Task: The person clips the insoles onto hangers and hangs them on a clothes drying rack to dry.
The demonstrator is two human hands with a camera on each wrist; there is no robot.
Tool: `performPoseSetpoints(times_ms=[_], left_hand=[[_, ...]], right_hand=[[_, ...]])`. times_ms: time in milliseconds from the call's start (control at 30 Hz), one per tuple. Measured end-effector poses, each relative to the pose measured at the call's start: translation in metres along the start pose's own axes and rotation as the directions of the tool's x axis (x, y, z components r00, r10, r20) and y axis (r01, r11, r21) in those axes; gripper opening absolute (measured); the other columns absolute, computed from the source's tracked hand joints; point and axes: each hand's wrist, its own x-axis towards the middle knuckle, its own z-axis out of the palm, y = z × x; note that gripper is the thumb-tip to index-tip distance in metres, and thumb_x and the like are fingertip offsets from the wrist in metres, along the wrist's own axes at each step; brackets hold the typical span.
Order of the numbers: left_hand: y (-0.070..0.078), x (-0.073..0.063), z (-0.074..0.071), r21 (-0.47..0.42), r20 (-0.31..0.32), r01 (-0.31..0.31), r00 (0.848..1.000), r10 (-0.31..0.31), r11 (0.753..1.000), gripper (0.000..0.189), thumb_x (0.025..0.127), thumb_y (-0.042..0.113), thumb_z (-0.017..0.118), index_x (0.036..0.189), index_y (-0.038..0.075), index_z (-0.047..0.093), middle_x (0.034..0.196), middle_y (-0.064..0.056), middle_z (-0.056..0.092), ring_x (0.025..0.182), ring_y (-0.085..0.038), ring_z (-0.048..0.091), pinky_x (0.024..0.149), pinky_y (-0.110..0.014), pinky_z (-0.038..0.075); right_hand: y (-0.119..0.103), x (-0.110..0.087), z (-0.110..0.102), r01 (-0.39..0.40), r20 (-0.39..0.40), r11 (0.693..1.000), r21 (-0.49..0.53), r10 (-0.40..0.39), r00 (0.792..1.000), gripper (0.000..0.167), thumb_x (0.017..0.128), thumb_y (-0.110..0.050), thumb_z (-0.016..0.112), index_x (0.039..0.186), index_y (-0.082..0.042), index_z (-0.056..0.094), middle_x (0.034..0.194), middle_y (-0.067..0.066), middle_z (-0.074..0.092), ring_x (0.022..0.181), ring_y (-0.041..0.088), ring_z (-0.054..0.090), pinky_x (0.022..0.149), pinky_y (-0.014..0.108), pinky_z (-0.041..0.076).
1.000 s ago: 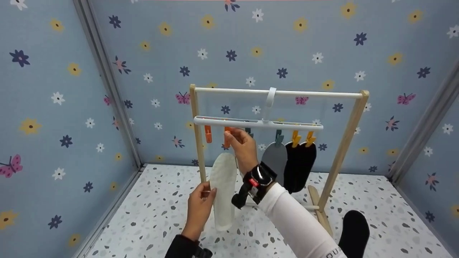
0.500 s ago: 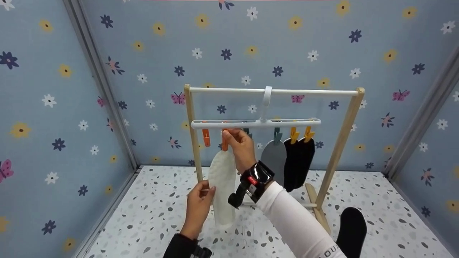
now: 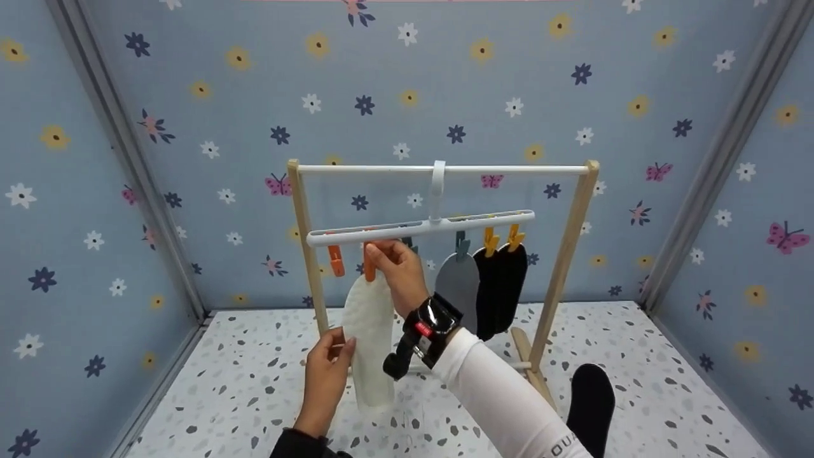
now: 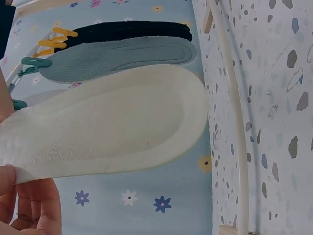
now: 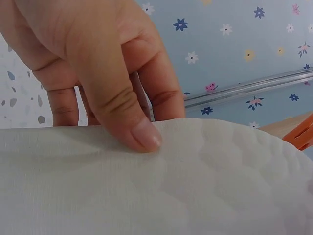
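My left hand pinches the left edge of a long cream insole, held upright; the right wrist view shows its thumb on the insole's face. My right hand pinches an orange clothespin below the white hanger. The insole's rounded top overlaps the lower end of that clothespin in the head view. A second orange clothespin hangs free at the left. A grey insole hangs from a green clothespin, with black insoles under yellow clothespins beside it.
A wooden-sided rack with a white rod carries the hanger. Another black insole lies on the speckled surface at the front right. Flowered walls stand behind and at both sides.
The cream insole's top has come up to the orange clothespin's lower end. The hanger's left end now tilts lower. The head view has shifted, so the rack sits further left.
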Motion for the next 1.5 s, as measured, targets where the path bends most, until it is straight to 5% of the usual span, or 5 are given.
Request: performPoseSetpoints(times_ms=[300, 833, 1300, 1500], left_hand=[[0.008, 0.002, -0.003, -0.011, 0.031, 0.075, 0.997, -0.075, 0.997, 0.028, 0.097, 0.016, 0.052, 0.121, 0.001, 0.055, 0.109, -0.012, 0.058, 0.096, -0.021, 0.056, 0.08, -0.032, 0.048], [0.006, 0.007, -0.001, 0.008, 0.011, 0.047, 0.999, -0.047, 0.999, 0.026, 0.096, 0.013, 0.053, 0.119, 0.002, 0.058, 0.108, -0.013, 0.06, 0.095, -0.022, 0.057, 0.078, -0.031, 0.048], [-0.001, 0.007, 0.0, -0.055, 0.02, -0.05, 0.998, 0.051, 0.997, 0.028, 0.095, 0.012, 0.055, 0.119, -0.003, 0.057, 0.106, -0.015, 0.062, 0.097, -0.023, 0.058, 0.082, -0.028, 0.049], [-0.007, 0.008, -0.001, -0.03, -0.004, -0.007, 1.0, 0.006, 1.0, 0.026, 0.095, 0.014, 0.056, 0.117, 0.001, 0.06, 0.108, -0.012, 0.063, 0.099, -0.022, 0.058, 0.086, -0.034, 0.049]], right_hand=[[0.0, -0.003, 0.002, -0.06, -0.023, 0.995, -0.079, 0.058, 0.998, 0.02, 0.091, -0.017, 0.063, 0.103, -0.002, 0.064, 0.092, 0.001, 0.062, 0.09, 0.015, 0.056, 0.086, 0.031, 0.042], [-0.004, -0.008, -0.008, -0.094, 0.03, 0.99, -0.104, 0.097, 0.995, 0.031, 0.09, -0.021, 0.065, 0.115, -0.003, 0.063, 0.098, 0.005, 0.064, 0.094, 0.018, 0.057, 0.09, 0.036, 0.038], [0.012, -0.022, -0.018, 0.004, 0.051, 0.982, -0.188, 0.005, 0.999, 0.037, 0.088, -0.022, 0.068, 0.119, -0.005, 0.063, 0.105, 0.01, 0.069, 0.092, 0.019, 0.063, 0.08, 0.033, 0.051], [0.025, -0.028, -0.022, 0.028, 0.054, 0.978, -0.206, -0.017, 0.998, 0.038, 0.088, -0.023, 0.068, 0.12, -0.004, 0.062, 0.107, 0.01, 0.067, 0.091, 0.02, 0.063, 0.08, 0.036, 0.053]])
